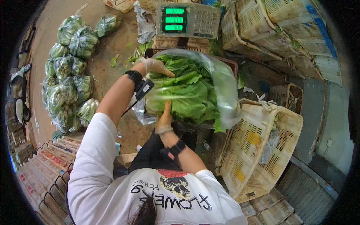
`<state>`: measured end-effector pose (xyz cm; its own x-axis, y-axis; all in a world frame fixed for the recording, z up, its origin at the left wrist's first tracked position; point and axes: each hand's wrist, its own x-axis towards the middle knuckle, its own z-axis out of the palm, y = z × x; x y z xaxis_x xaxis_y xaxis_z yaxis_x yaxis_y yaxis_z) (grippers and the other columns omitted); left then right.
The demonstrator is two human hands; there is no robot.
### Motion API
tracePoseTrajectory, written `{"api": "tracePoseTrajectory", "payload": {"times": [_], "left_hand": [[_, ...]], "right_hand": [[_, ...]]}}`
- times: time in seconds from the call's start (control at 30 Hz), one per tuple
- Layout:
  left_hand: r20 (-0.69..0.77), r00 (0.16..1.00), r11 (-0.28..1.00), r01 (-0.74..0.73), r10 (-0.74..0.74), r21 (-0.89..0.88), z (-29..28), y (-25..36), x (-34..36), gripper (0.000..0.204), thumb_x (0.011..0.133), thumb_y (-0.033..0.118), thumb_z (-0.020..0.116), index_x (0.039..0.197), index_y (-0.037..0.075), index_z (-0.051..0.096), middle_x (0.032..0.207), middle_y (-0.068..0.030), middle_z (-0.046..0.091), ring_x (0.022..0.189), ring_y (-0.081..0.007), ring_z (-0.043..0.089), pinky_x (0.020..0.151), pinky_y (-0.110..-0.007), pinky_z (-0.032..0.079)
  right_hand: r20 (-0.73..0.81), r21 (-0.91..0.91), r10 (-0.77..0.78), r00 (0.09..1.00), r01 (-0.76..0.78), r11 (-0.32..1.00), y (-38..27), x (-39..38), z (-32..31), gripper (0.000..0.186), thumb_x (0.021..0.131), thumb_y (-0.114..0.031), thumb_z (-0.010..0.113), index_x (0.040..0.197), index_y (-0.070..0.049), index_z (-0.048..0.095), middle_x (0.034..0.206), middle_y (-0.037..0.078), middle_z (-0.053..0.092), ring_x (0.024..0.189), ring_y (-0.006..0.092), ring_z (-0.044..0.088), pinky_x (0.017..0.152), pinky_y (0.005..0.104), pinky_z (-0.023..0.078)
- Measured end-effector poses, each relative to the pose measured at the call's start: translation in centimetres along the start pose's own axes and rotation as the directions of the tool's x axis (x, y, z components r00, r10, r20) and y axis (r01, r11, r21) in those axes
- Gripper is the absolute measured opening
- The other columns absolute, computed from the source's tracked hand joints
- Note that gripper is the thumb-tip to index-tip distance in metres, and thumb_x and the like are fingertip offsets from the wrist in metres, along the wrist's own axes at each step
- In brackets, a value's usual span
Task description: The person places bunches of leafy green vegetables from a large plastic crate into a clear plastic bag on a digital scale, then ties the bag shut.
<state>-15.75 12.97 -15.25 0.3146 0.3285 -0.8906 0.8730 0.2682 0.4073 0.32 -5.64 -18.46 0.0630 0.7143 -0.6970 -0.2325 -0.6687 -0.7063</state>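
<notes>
A large bunch of green lettuce (191, 90) lies across a clear plastic bag (227, 88), which wraps around its far and right sides. My left hand (156, 67), in a pale thin glove, grips the bunch at its upper left. My right hand (164, 119), also gloved, holds the lower left from the near side, its fingers partly hidden by leaves. The bag's loose edge (144, 114) shows beside the right hand. Just beyond stands a digital scale (187, 20) with green lit displays.
Several clear bags of vegetables (63, 92) sit on the floor at left. Plastic crates (273, 30) are stacked at far right, and a pale crate (243, 150) stands tilted at near right. More crates (48, 161) fill the near left. Loose leaves (140, 52) lie by the scale.
</notes>
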Motion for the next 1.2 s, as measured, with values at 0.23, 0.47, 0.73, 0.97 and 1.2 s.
{"api": "tracePoseTrajectory", "payload": {"times": [0.23, 0.47, 0.73, 0.97, 1.2], "left_hand": [[-0.692, 0.715, 0.927, -0.319, 0.099, -0.198, 5.3, -4.0, 0.9, 0.098, 0.058, 0.062, 0.068, 0.131, 0.003, 0.036, 0.137, -0.0196, 0.031, 0.128, -0.0343, 0.027, 0.101, -0.041, 0.028], [-0.596, 0.645, 0.874, -0.282, 0.478, 0.397, 12.0, -1.7, -4.0, 0.120, 0.043, 0.052, 0.079, 0.138, 0.009, 0.021, 0.143, -0.0184, 0.016, 0.131, -0.0398, 0.015, 0.105, -0.049, 0.017], [-0.693, 0.583, 0.904, -0.222, 0.424, 0.366, 13.8, -2.1, -4.3, 0.090, 0.054, 0.030, 0.078, 0.131, 0.011, 0.037, 0.140, -0.0149, 0.027, 0.130, -0.0356, 0.023, 0.102, -0.047, 0.026], [-0.932, 0.102, 0.929, -0.098, -0.348, -0.358, 18.4, -3.9, -6.2, 0.054, 0.064, 0.018, 0.073, 0.112, 0.005, 0.053, 0.118, -0.0167, 0.049, 0.107, -0.0343, 0.047, 0.086, -0.041, 0.042], [-0.479, 0.473, -0.029, -0.733, -0.739, -0.680, 24.0, -9.7, -3.1, 0.018, 0.086, 0.015, 0.048, 0.095, 0.005, 0.060, 0.071, -0.0038, 0.061, 0.061, -0.0114, 0.054, 0.054, -0.024, 0.043]], "right_hand": [[0.037, 0.118, 0.327, 0.944, -0.329, 0.937, 3.2, 4.0, -0.2, 0.086, 0.070, -0.065, 0.057, 0.125, -0.001, 0.042, 0.113, 0.007, 0.051, 0.095, 0.0180, 0.048, 0.080, 0.0314, 0.038], [0.474, 0.341, 0.230, 0.850, -0.418, 0.842, 0.2, 1.7, -4.7, 0.042, 0.086, -0.020, 0.057, 0.123, -0.007, 0.042, 0.120, 0.004, 0.048, 0.108, 0.0188, 0.045, 0.094, 0.0350, 0.037], [0.928, -0.255, 0.116, 0.355, 0.829, -0.498, -14.1, -1.1, 3.2, 0.104, 0.051, -0.047, 0.079, 0.135, -0.009, 0.031, 0.137, 0.022, 0.029, 0.128, 0.0382, 0.024, 0.100, 0.0579, 0.018], [0.864, -0.334, 0.174, 0.473, 0.795, -0.506, -12.2, 7.0, 0.6, 0.107, 0.045, -0.062, 0.073, 0.136, -0.025, 0.030, 0.142, 0.019, 0.020, 0.131, 0.0370, 0.017, 0.102, 0.0567, 0.014], [0.867, -0.325, 0.184, 0.463, 0.805, -0.497, -11.9, 6.0, 0.5, 0.107, 0.045, -0.066, 0.070, 0.136, -0.026, 0.030, 0.142, 0.017, 0.022, 0.131, 0.0362, 0.018, 0.102, 0.0564, 0.016]]}}
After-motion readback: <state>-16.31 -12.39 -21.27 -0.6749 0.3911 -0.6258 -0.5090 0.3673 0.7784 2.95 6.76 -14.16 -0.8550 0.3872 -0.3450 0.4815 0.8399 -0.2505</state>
